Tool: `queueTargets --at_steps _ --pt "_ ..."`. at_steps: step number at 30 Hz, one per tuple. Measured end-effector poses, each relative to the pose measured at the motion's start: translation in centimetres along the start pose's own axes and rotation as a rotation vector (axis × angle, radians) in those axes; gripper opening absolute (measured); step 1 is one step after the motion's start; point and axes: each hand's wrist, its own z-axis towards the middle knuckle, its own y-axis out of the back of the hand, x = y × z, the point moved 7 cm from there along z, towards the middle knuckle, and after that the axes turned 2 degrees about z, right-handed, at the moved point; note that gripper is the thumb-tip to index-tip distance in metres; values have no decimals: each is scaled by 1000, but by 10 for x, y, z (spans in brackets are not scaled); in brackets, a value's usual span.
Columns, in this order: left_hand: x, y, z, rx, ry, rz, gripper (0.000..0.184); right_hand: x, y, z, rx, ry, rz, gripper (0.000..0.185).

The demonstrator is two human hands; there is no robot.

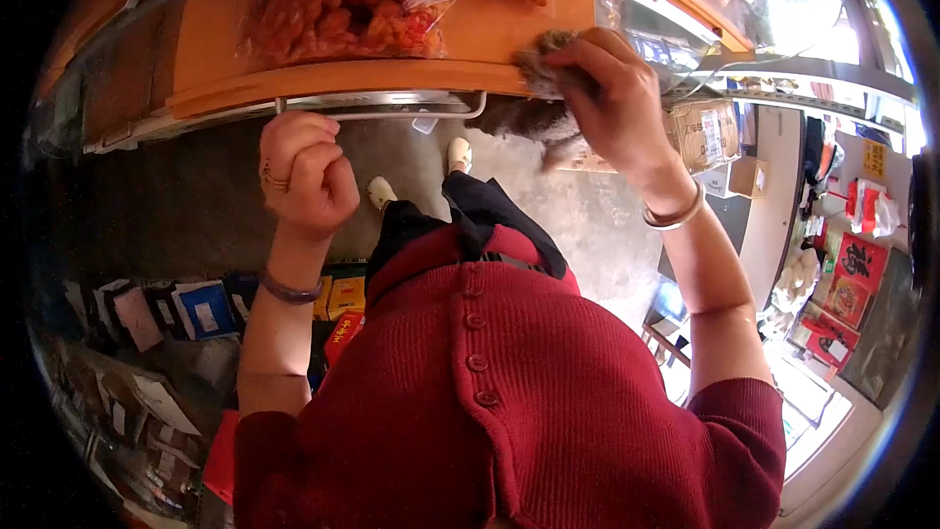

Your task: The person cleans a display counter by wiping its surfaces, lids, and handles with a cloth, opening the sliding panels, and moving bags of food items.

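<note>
My right hand pinches a grey, fuzzy cloth at the right front corner of an orange counter. A ragged grey-brown shape shows below the counter edge, partly behind my right hand; whether it belongs to the cloth, I cannot tell. My left hand is curled into a fist by the left end of a metal bar handle under the counter's front edge. Nothing sticks out of the fist, and whether it touches the bar is unclear. Clear plastic bags of orange-red snack pieces lie on the counter.
Cardboard boxes stand right of the counter on the concrete floor. Packaged goods line the lower left. Red printed packages are at the far right. A glass-topped case adjoins the counter.
</note>
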Motion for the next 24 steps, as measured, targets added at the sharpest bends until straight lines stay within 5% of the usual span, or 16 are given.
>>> queueTargets --at_steps 9,14,16,19,24 --pt "-3 -2 3 3 -15 66 12 28 -42 31 7 26 -46 14" --pt "0 -2 0 -44 -39 68 17 -53 26 -27 133 -322 -132 10" --pt "-2 0 1 -46 -49 69 16 -143 -2 -111 379 -352 -597 8" --pt "4 -1 4 -86 -36 92 15 -148 22 -125 58 -566 91 10" --pt "-6 -4 8 -7 -64 87 13 -84 60 -75 -270 -573 413 11"
